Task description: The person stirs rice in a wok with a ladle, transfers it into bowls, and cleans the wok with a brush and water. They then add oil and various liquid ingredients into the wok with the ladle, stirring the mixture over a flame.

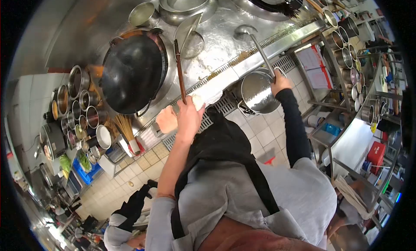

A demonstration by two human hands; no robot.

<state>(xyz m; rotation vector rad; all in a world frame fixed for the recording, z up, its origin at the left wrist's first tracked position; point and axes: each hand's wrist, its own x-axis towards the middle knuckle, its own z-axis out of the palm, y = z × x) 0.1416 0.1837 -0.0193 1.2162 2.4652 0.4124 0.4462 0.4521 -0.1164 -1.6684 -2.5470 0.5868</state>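
Beside the wok (132,73), my left grip (189,116) holds the skimmer (180,73) and cloth (198,102), perhaps against heat; my right grip (281,83) clasps the ladle (261,51) far back, its bowl over the surface (219,38).

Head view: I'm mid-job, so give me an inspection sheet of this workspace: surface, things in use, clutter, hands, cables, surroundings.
Surface: metal worktop, wet-looking, pale residue near the middle.
Things in use: ladle, bowl end over the worktop; brown-handled tool; pot below the worktop's front edge.
Clutter: metal containers and a bundle of sticks to the left of the black wok or below it in view.
Hands: left hand grips the brown handle; right hand grips the ladle at the pot's rim.
Cables: nothing seen near the hands.
Surroundings: tiled floor; another person lower left.
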